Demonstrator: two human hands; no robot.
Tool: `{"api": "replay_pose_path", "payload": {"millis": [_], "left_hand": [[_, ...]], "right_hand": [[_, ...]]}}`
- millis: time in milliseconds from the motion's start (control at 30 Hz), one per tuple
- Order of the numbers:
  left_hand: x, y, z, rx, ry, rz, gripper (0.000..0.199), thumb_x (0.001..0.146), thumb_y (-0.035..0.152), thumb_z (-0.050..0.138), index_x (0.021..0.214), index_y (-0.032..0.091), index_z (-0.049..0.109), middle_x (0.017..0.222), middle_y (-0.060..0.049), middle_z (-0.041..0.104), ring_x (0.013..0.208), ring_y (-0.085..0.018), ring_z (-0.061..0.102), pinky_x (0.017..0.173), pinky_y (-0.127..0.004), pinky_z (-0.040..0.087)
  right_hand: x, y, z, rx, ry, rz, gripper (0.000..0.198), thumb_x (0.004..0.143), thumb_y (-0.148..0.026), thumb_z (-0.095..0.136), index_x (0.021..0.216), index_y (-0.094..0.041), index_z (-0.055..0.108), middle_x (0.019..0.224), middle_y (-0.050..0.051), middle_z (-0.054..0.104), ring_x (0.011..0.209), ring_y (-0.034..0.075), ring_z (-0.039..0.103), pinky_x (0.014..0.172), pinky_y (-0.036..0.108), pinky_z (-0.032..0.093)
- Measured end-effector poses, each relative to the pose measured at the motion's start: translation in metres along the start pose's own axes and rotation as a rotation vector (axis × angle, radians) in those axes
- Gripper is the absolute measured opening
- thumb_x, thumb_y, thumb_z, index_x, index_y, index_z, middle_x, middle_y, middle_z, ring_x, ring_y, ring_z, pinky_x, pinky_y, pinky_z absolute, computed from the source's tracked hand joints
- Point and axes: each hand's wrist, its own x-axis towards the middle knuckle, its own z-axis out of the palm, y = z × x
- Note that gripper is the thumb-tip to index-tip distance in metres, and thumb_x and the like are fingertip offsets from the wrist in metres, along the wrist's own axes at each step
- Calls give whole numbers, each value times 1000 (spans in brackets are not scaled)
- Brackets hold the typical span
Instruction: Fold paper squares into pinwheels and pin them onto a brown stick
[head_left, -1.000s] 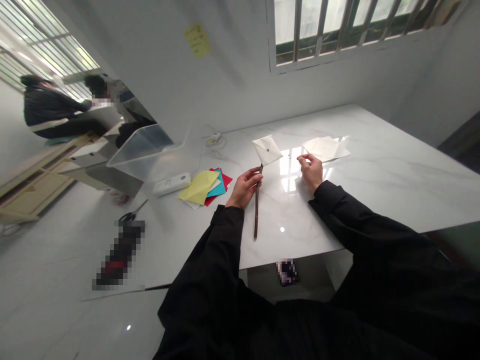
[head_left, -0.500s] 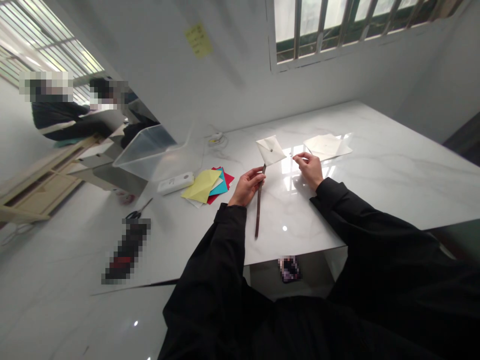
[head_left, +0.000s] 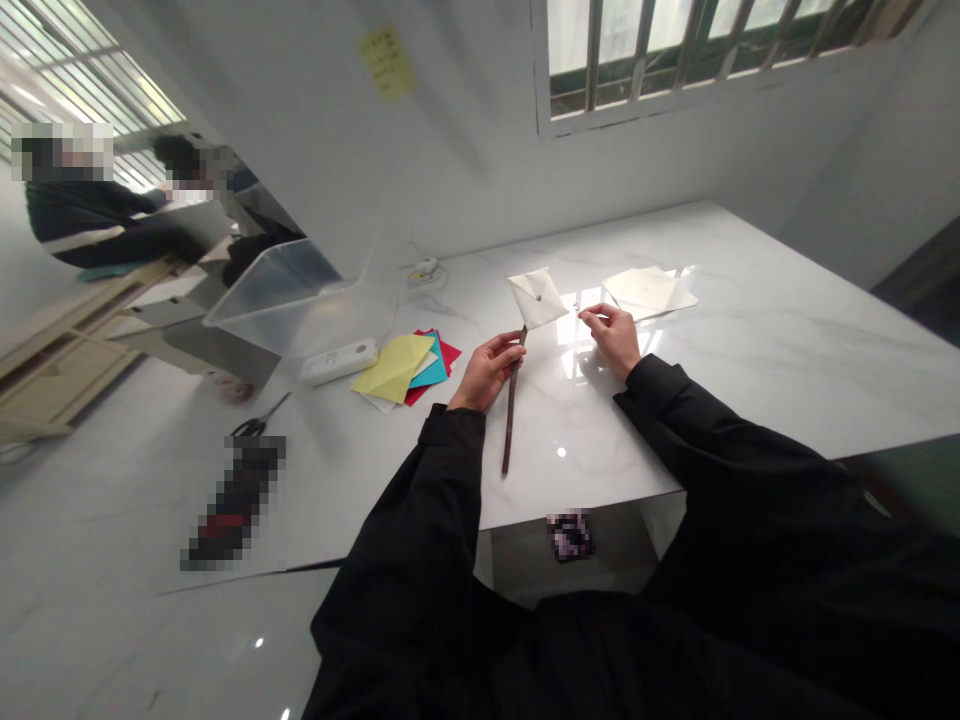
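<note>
My left hand grips a thin brown stick near its top, above the white marble table. A folded white paper square with a small dark pin at its centre is fixed to the stick's upper end. My right hand hovers just right of that paper, thumb and forefinger pinched together; whether they hold something tiny I cannot tell. Both arms wear black sleeves.
White paper sheets lie beyond my right hand. A stack of yellow, teal and red paper lies to the left, next to a white remote-like box, a clear plastic bin and scissors. Two people sit at far left.
My right hand has drifted left toward the paper square on the stick. My left hand keeps the same hold; the view has shifted slightly.
</note>
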Motion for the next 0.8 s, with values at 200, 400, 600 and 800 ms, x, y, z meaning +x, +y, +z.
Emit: {"api": "replay_pose_path", "payload": {"millis": [200, 400, 600, 800], "left_hand": [[0, 0, 0, 7, 3, 1, 53, 66, 28, 98, 113, 15, 78, 88, -2, 73, 77, -10, 63, 79, -25, 50], [-1, 2, 0, 13, -6, -3, 51, 67, 28, 98, 113, 17, 79, 88, -2, 73, 76, -10, 62, 78, -25, 50], [-1, 2, -1, 19, -7, -2, 50, 68, 28, 97, 113, 17, 78, 88, -3, 73, 77, -10, 63, 78, -25, 50], [-1, 2, 0, 10, -4, -7, 51, 67, 28, 98, 113, 16, 78, 89, -3, 73, 80, -11, 64, 80, -25, 50]], "right_hand": [[0, 1, -1, 3, -25, 10, 32, 80, -49, 70, 87, -18, 74, 63, -1, 58, 59, 14, 45, 60, 29, 39], [0, 0, -1, -7, -29, 7, 35, 80, -52, 68, 87, -19, 74, 61, -3, 54, 57, 13, 41, 61, 30, 37], [0, 0, -1, -12, -36, 8, 35, 79, -52, 68, 88, -19, 75, 60, -3, 53, 57, 14, 41, 59, 30, 35], [0, 1, -1, -16, -40, -15, 31, 81, -49, 69, 87, -19, 74, 58, -3, 52, 57, 14, 42, 60, 29, 38]]}}
